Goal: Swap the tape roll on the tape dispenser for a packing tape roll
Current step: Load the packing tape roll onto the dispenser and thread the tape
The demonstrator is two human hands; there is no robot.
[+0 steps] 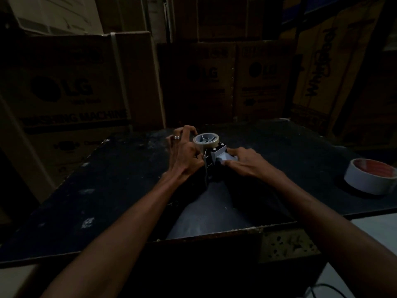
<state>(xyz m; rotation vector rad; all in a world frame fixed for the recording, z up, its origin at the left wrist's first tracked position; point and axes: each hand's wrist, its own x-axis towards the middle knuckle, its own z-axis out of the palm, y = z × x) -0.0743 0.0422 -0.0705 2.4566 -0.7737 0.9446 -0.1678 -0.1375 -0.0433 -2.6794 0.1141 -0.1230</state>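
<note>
A hand-held tape dispenser (217,157) lies on its side in the middle of the dark table (120,181). A thin pale tape roll (206,141) sits on its hub, facing up. My left hand (184,151) curls its fingers round the left side of that roll. My right hand (242,161) grips the dispenser's grey handle from the right. A wider white tape roll with a red core (370,178) lies flat at the table's right edge, away from both hands.
Large cardboard appliance boxes (71,89) stand close behind and to the left of the table. More boxes (318,67) rise at the back right. The room is dim. The table's near edge (214,232) runs just below my forearms.
</note>
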